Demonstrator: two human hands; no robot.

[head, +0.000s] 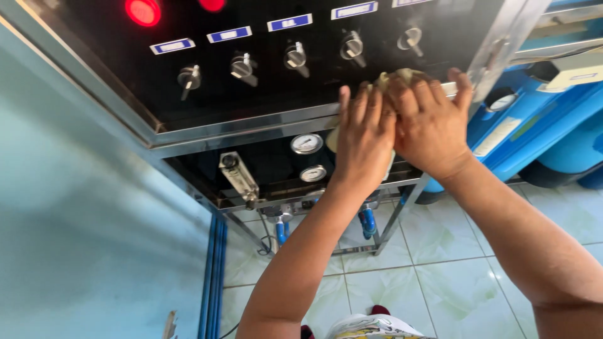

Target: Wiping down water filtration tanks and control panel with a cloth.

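Observation:
Both my hands press a pale yellowish cloth against the lower edge of a black control panel. My left hand lies flat with its fingers together over the panel's steel rim. My right hand sits beside it and partly over it, fingers spread on the cloth. Most of the cloth is hidden under the hands. A row of several silver rotary switches with blue labels runs above the hands, and a red lamp glows at the top left.
Below the panel are two round gauges, a clear flow meter, and blue valves and pipes in a steel frame. Blue filter housings stand at right. A pale blue wall is at left. The floor is tiled.

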